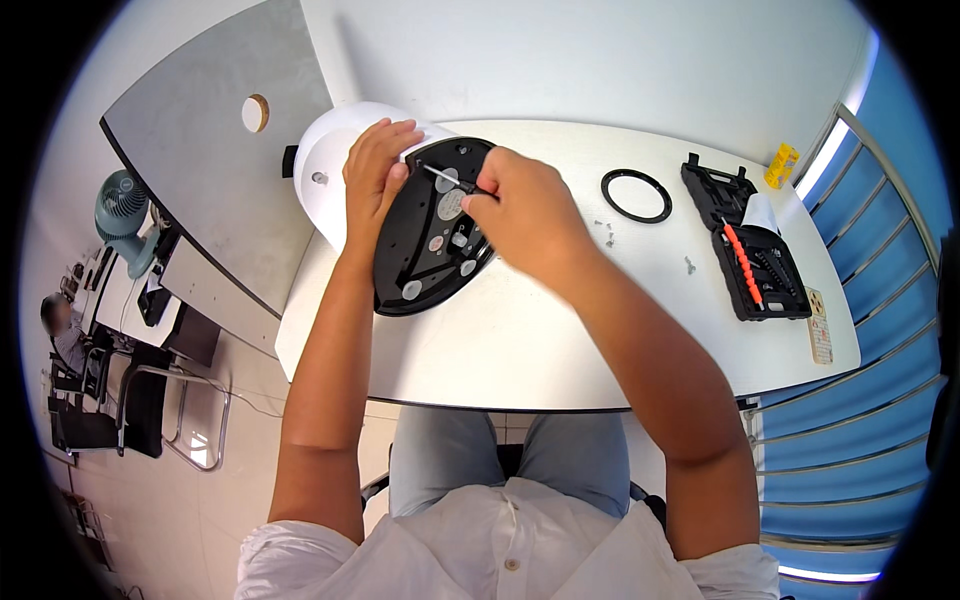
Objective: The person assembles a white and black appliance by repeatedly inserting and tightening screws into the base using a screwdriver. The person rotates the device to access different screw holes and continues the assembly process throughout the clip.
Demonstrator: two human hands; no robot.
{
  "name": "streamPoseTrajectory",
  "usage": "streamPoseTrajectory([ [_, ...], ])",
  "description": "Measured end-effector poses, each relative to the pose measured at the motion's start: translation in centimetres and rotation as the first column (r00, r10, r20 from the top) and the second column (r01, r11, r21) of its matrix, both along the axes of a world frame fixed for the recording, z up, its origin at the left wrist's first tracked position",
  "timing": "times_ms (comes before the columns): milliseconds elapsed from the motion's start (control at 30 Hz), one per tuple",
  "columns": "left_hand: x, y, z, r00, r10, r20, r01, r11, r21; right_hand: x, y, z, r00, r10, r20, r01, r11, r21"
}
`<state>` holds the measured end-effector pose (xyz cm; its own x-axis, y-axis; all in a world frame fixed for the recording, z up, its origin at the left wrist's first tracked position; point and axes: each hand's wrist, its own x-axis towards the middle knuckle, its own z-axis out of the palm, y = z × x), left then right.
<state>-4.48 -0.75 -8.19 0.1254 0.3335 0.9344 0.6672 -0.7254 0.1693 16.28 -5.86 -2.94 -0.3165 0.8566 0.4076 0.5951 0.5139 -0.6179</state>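
A white rounded appliance [330, 160] lies on its side on the white table, its black base [400, 255] turned toward me. Silver round pads and several holes mark the base. My left hand [375, 175] rests along the upper left edge of the base, fingers stretched out over the white body and thumb apart. In my right hand [530, 215] is a screwdriver [442, 175], its handle mostly hidden by the closed fingers. The thin shaft slants up and left, its tip at the upper left part of the base. Whether a screw sits under the tip cannot be made out.
Right of the base lie a black ring [636, 196] and several small screws [609, 235]. An open black tool case [755, 265] with an orange flexible shaft [742, 262] stands farther right, near a yellow box [781, 166]. A grey partition [220, 130] borders the left side.
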Motion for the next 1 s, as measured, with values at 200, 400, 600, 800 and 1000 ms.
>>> streamPoseTrajectory([
  [200,0.3,0.0,0.0,1.000,0.015,0.000,-0.015,1.000,0.005,0.0,0.2,-1.0,0.993,-0.061,0.105,0.049,0.993,0.112],
  [400,0.1,0.0,-0.2,1.000,-0.007,0.010,0.007,0.999,0.033,-1.4,-1.5,-2.4,0.924,-0.294,0.245,0.070,0.759,0.647],
  [600,-0.2,-0.4,-0.5,0.999,-0.014,0.040,0.013,1.000,0.024,-1.5,-2.1,-1.1,0.924,-0.306,0.229,0.035,0.664,0.747],
  [800,-0.5,-0.6,-0.6,0.999,-0.015,0.032,0.014,1.000,0.018,-1.2,-1.6,-0.4,0.999,-0.029,0.019,0.021,0.942,0.335],
  [1000,-0.6,-0.8,-0.6,0.999,-0.029,0.046,0.028,0.999,0.026,-0.9,-1.8,1.1,1.000,-0.003,0.013,0.004,0.998,-0.058],
])
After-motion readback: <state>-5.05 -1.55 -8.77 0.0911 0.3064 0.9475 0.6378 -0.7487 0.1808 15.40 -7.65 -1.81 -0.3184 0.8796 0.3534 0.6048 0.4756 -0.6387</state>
